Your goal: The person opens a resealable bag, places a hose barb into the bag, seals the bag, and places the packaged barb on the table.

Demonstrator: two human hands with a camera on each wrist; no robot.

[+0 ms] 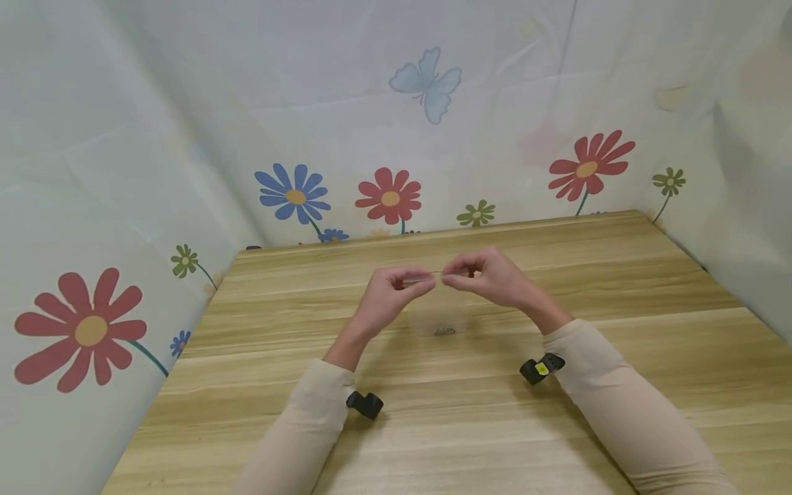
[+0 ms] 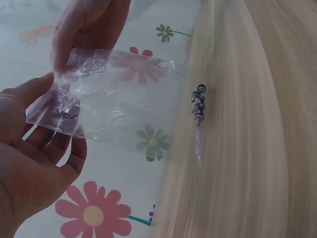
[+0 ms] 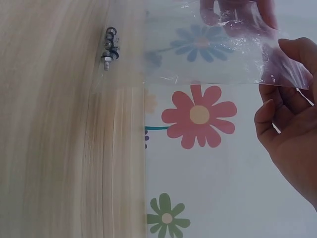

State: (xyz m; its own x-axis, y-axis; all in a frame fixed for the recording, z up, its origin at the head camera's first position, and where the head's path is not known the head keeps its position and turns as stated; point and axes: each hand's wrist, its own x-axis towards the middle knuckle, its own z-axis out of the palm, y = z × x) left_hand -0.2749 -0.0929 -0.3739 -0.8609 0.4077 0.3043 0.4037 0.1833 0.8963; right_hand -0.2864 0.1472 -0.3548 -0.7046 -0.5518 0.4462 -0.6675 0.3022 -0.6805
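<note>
A clear plastic bag (image 2: 114, 99) hangs between the two hands over the wooden table. My left hand (image 1: 387, 294) pinches its top edge at one side, thumb on the near face and fingers behind. On the other side my right hand (image 1: 495, 277) pinches the same edge, the two sets of fingertips close together. Several small metal screws or bolts with dark rings (image 2: 199, 105) lie bunched at the bag's bottom; in the right wrist view the hardware (image 3: 109, 48) shows through the film.
The wood-grain table (image 1: 260, 426) runs back to a white sheet (image 1: 346, 82) printed with flowers and a butterfly. Black wrist cameras (image 1: 366, 405) sit at both cuffs of the beige sleeves (image 1: 625, 405).
</note>
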